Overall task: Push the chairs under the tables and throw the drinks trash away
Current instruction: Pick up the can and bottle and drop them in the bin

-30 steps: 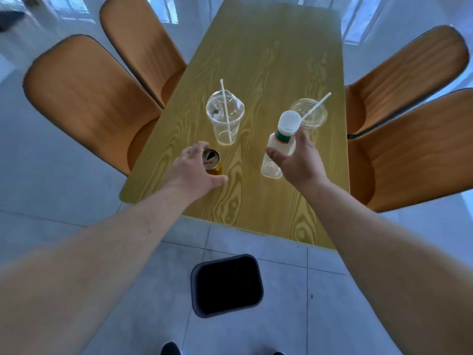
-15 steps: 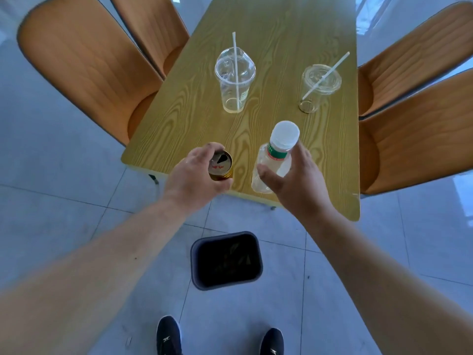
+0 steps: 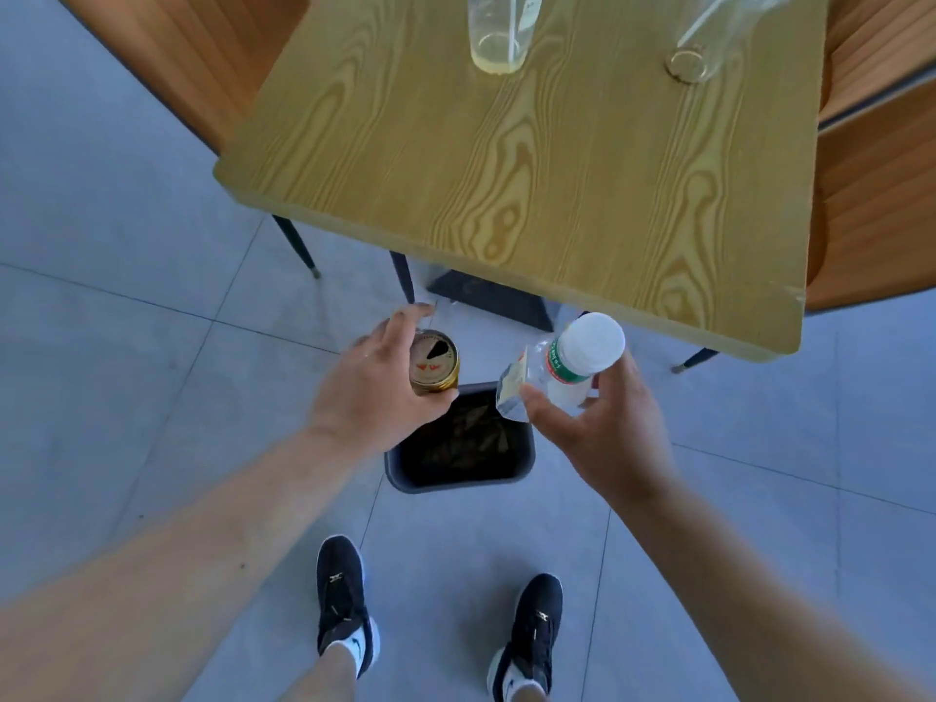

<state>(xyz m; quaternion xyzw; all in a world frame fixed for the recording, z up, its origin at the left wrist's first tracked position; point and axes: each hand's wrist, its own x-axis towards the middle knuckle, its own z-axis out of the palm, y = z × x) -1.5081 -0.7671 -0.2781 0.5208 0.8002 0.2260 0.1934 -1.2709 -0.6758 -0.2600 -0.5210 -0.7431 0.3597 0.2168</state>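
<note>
My left hand (image 3: 367,392) grips a gold drinks can (image 3: 433,362) with its opened top facing up. A clear plastic bottle (image 3: 557,377) with a white cap and green label band sits tilted in my right hand (image 3: 602,428). Both are held off the table, just above the far rim of a dark bin (image 3: 527,466) on the floor. Two clear plastic cups stay on the wooden table (image 3: 532,159): one with a straw (image 3: 499,43) at top centre, another with a straw (image 3: 701,48) at top right, both cut off by the frame.
Orange wooden chairs stand at the table's left (image 3: 177,58) and right (image 3: 871,195) sides, seats tucked partly under it. Black table legs (image 3: 296,245) reach the grey tiled floor. My two black shoes (image 3: 344,605) stand just short of the bin.
Both hands lifted the can and the bottle off the table and drew them back and down over the bin. The view tipped downward, so my shoes show fully.
</note>
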